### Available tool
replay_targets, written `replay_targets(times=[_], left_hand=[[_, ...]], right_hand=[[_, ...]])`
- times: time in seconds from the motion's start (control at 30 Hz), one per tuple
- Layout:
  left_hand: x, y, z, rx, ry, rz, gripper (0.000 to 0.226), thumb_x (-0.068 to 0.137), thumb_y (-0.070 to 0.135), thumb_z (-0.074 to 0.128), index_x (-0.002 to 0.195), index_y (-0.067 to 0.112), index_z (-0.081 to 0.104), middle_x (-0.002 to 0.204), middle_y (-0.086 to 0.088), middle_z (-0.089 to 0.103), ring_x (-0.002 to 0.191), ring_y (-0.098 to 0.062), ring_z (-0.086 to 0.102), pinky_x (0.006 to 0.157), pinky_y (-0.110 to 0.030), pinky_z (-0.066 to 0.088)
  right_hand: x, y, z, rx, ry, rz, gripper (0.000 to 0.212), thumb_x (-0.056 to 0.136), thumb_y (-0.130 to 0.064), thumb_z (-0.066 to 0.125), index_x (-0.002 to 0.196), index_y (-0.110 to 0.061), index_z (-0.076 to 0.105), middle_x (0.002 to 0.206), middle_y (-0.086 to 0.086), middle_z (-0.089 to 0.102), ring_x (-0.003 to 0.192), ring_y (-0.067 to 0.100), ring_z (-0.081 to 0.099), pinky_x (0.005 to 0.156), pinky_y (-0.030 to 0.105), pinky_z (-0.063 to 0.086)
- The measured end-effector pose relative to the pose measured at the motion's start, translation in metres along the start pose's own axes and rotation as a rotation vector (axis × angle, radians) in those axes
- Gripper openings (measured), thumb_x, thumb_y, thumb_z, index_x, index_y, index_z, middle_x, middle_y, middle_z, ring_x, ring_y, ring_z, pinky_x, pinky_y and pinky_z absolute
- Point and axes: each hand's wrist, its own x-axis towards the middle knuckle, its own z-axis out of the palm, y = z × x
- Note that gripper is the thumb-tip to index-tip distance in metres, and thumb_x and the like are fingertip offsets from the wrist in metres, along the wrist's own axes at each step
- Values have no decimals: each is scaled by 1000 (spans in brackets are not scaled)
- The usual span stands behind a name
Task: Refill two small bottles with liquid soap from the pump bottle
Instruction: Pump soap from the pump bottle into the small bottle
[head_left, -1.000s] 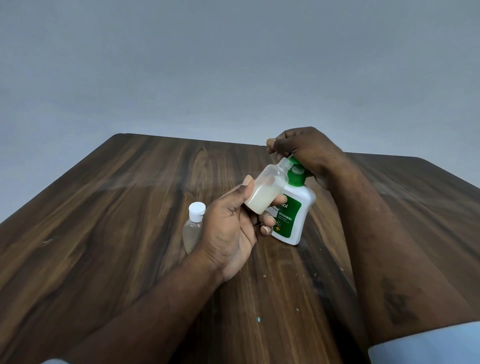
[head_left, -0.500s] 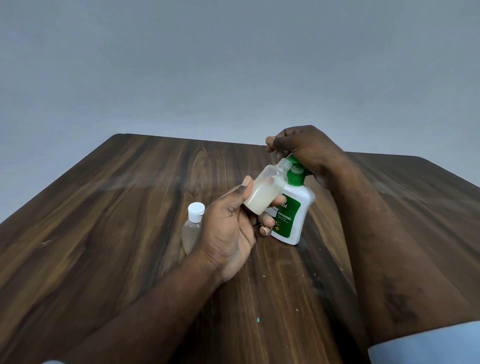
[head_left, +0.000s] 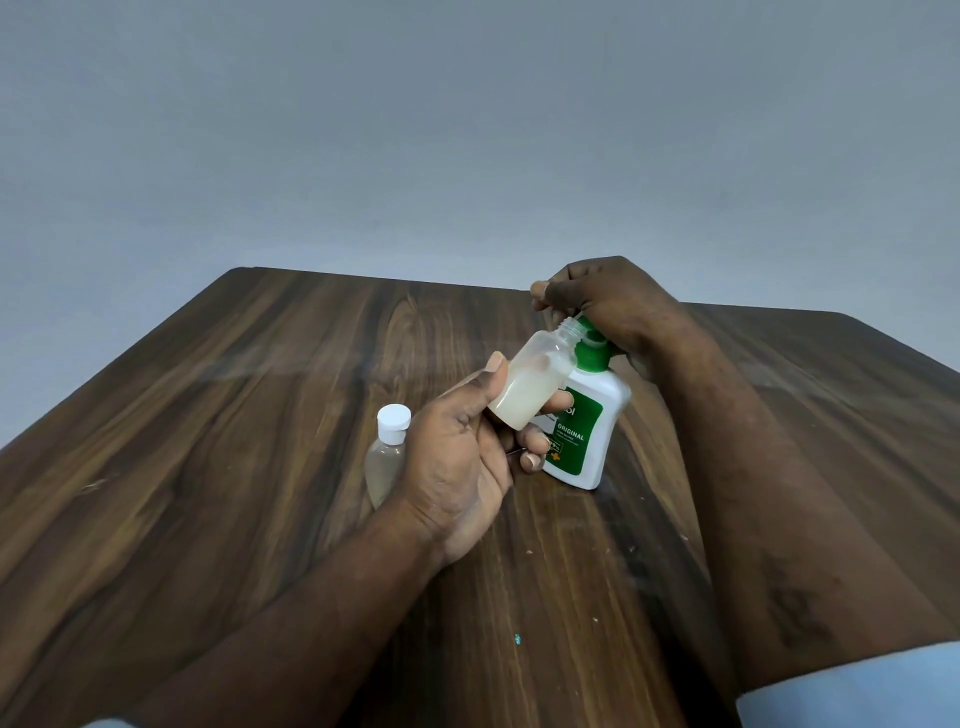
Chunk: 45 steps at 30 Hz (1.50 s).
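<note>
My left hand (head_left: 462, 467) grips a small clear bottle (head_left: 535, 382), uncapped and tilted, with pale soap filling its lower half. Its open neck points up to the right, under the nozzle of the pump bottle (head_left: 584, 431), a white bottle with a green label and green pump that stands on the table. My right hand (head_left: 608, 306) rests on top of the pump head and covers most of it. A second small clear bottle (head_left: 387, 452) with a white cap stands left of my left hand, partly hidden behind it.
Everything sits on a dark wooden table (head_left: 208, 467) whose far edge runs just behind my right hand. A plain grey wall rises beyond it. A tiny teal speck (head_left: 517, 639) lies on the wood near me.
My right hand on the pump head has risen slightly. The small bottle stays tilted at the nozzle, and its soap level looks about the same.
</note>
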Motion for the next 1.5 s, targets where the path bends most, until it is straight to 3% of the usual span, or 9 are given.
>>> replay_targets(times=[0.17, 0.47, 0.73, 0.97, 1.13, 1.27, 1.4, 1.5], left_hand=[[-1, 0, 0, 5, -8, 10, 63, 95, 45, 50, 135, -3, 60, 104, -21, 73, 60, -14, 56, 54, -25, 46], [0, -1, -1, 9, 8, 0, 57, 100, 43, 47, 132, -2, 63, 105, -22, 73, 61, -14, 56, 54, -25, 46], [-2, 0, -1, -8, 2, 8, 51, 107, 38, 43, 132, -2, 62, 104, -22, 73, 60, -15, 56, 54, -25, 45], [-2, -1, 1, -3, -5, 3, 50, 102, 40, 46, 129, 1, 65, 102, -20, 74, 59, -14, 55, 53, -24, 45], [-1, -1, 0, 10, -7, 9, 56, 99, 43, 48, 133, 0, 63, 104, -21, 73, 60, -14, 56, 54, -25, 45], [-1, 0, 0, 11, -3, 11, 56, 104, 42, 45, 136, -1, 60, 104, -20, 74, 60, -14, 56, 55, -25, 46], [-1, 0, 0, 11, 2, 18, 54, 105, 41, 44, 135, -1, 61, 104, -21, 73, 59, -15, 56, 54, -26, 45], [-1, 0, 1, 3, 3, 11, 52, 104, 40, 45, 131, 0, 64, 103, -21, 73, 59, -15, 55, 54, -25, 45]], right_hand=[[-2, -4, -2, 3, -1, 1, 20, 96, -26, 71, 79, -18, 78, 75, 1, 67, 70, 19, 57, 73, 37, 47], [-2, -1, 1, -6, -11, 19, 26, 95, -33, 73, 73, -20, 78, 82, 2, 69, 77, 21, 58, 78, 42, 48], [-7, -6, -2, 16, -14, 17, 23, 97, -35, 71, 85, -16, 78, 78, -1, 63, 69, 16, 54, 68, 32, 44], [-3, 0, 2, -3, -6, 37, 25, 94, -26, 70, 72, -20, 80, 83, 4, 65, 77, 24, 55, 74, 41, 45], [-4, -3, 1, -26, -18, 24, 24, 96, -34, 72, 79, -18, 79, 84, 2, 66, 77, 20, 55, 75, 39, 45], [-7, -8, -3, 7, -10, 16, 23, 96, -34, 72, 85, -15, 77, 79, 0, 63, 69, 17, 54, 68, 33, 44], [-4, -5, -1, -21, -19, 18, 22, 96, -27, 70, 77, -19, 78, 86, 4, 69, 79, 23, 59, 76, 40, 48], [-2, -1, 1, -21, -24, 24, 24, 94, -31, 73, 74, -21, 79, 79, -1, 69, 76, 22, 58, 76, 41, 47]])
